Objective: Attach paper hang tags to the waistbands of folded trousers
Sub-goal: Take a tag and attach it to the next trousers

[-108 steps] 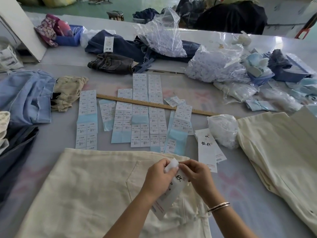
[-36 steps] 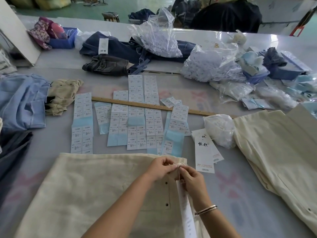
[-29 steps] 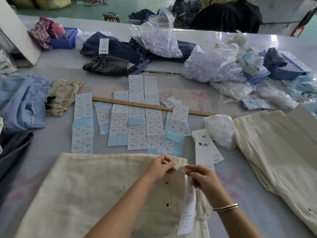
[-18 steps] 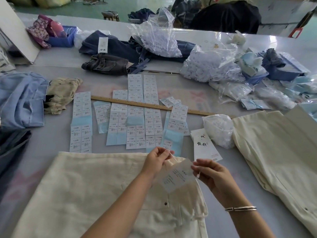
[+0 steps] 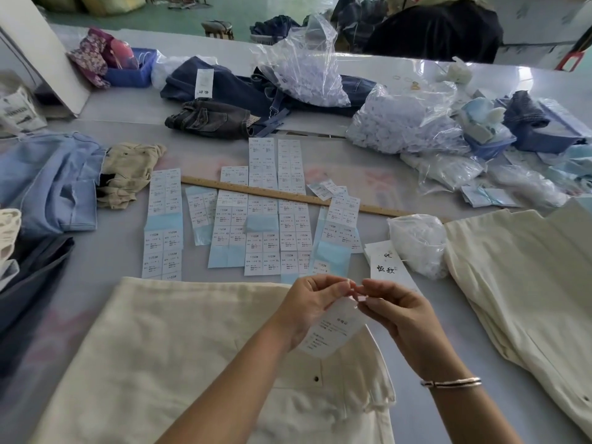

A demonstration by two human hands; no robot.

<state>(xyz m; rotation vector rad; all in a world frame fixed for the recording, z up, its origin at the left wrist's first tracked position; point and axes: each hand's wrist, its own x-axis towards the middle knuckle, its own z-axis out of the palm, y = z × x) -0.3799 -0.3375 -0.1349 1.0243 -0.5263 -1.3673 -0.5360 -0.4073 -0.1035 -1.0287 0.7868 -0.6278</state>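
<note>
Since half a second ago the hands close in again, left hand [image 5: 307, 302] and right hand [image 5: 394, 312] pinching the tag [image 5: 333, 331] top above the trousers [image 5: 179, 354] waistband, fingers clamped, though that tiny fastener could slip loose.

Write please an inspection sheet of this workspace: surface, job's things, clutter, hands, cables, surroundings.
Surface: grey table, crowded.
Job's things: hang tag held above cream trousers; spare tags beside.
Clutter: label sheets, wooden ruler, plastic bags, dark jeans.
Hands: left hand and right hand pinch the tag's top.
Cables: nothing seen.
Surroundings: stool, green floor beyond.
</note>
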